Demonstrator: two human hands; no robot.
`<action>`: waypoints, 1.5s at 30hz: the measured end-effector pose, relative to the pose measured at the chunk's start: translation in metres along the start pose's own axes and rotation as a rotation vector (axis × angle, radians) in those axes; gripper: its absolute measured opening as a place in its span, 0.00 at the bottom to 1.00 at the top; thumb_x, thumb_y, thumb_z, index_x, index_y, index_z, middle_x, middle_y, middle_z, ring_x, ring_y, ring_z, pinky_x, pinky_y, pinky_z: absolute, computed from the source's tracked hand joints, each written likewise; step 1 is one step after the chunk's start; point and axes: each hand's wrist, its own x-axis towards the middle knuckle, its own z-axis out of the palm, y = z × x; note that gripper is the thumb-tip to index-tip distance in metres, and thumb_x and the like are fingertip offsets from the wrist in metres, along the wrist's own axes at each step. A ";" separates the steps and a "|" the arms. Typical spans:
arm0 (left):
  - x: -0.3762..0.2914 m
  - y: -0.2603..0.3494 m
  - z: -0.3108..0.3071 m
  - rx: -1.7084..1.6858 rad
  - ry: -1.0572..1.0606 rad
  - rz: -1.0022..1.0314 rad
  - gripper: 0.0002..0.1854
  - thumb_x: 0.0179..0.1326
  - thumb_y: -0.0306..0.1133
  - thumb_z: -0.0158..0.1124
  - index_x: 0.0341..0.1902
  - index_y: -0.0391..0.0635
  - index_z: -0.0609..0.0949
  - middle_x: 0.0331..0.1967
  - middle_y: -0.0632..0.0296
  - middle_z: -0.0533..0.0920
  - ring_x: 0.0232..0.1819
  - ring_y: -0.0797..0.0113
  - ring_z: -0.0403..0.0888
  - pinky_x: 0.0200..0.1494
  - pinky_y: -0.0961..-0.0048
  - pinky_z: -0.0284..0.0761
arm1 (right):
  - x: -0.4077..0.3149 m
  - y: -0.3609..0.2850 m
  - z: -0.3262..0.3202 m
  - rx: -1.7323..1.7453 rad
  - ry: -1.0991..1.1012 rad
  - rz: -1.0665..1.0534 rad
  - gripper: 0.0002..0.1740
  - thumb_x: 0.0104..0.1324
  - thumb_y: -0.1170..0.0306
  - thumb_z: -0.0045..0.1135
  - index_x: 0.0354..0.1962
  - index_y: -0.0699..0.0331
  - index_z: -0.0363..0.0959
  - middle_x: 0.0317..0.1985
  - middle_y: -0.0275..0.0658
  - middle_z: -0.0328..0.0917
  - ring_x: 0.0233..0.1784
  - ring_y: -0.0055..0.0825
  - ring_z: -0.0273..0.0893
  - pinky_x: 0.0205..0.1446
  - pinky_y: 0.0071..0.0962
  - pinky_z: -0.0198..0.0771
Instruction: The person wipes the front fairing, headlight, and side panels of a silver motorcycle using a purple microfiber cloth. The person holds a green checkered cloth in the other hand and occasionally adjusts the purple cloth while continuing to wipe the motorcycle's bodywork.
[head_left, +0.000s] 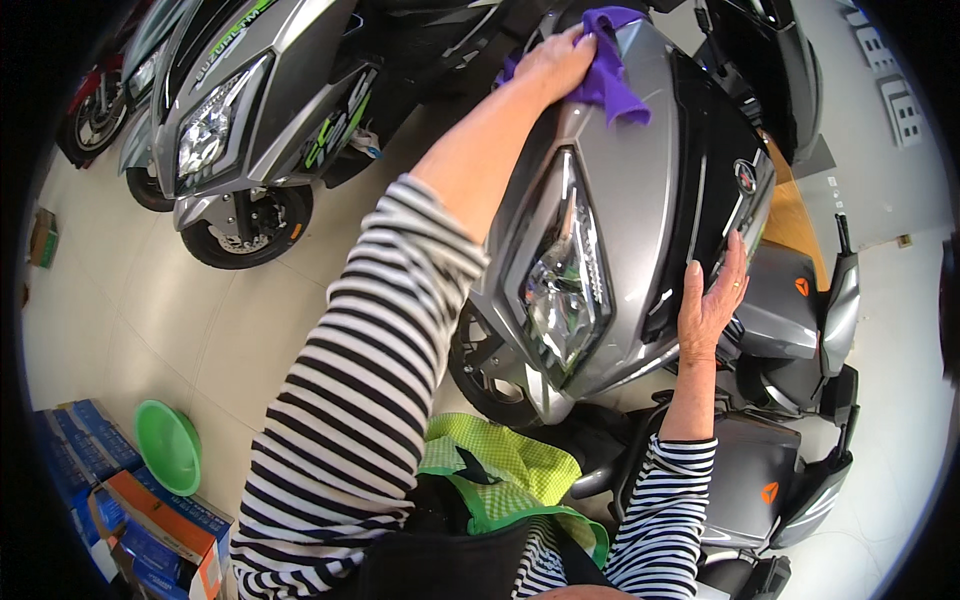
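Note:
At the top centre, my left hand (556, 64) presses a purple cloth (611, 75) onto the upper front body of a grey and black scooter (637, 195). The cloth is bunched under my fingers, and one end hangs over the grey panel. Below it lies the scooter's diamond-shaped headlight (566, 292). My right hand (712, 300) rests against the black front panel, below the round badge (745, 176), its thumb apart from the fingers and no object in it.
Another grey scooter (262, 120) with green graphics stands at the left. Grey scooter parts with orange marks (780, 300) are close at the right. A green plastic basin (166, 448) and blue and orange boxes (161, 517) sit at the lower left.

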 end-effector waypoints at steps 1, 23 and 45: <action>-0.010 -0.019 0.004 0.024 -0.012 0.064 0.30 0.69 0.55 0.41 0.70 0.60 0.70 0.68 0.53 0.71 0.68 0.49 0.69 0.67 0.55 0.68 | 0.003 -0.003 0.006 0.036 0.024 -0.011 0.40 0.67 0.54 0.54 0.72 0.58 0.55 0.74 0.46 0.55 0.78 0.43 0.50 0.78 0.54 0.35; -0.007 0.013 0.007 0.163 0.185 0.451 0.18 0.66 0.54 0.51 0.51 0.63 0.82 0.71 0.64 0.68 0.74 0.55 0.58 0.64 0.40 0.64 | 0.002 -0.008 0.014 0.064 0.060 0.009 0.38 0.71 0.51 0.47 0.70 0.67 0.57 0.74 0.55 0.52 0.77 0.49 0.51 0.79 0.45 0.43; -0.289 -0.017 -0.012 -0.147 0.269 0.405 0.22 0.53 0.33 0.60 0.53 0.43 0.83 0.57 0.51 0.79 0.64 0.47 0.73 0.68 0.48 0.63 | 0.000 -0.010 0.011 0.047 0.040 0.034 0.36 0.71 0.56 0.45 0.71 0.67 0.56 0.75 0.53 0.51 0.78 0.44 0.49 0.79 0.42 0.41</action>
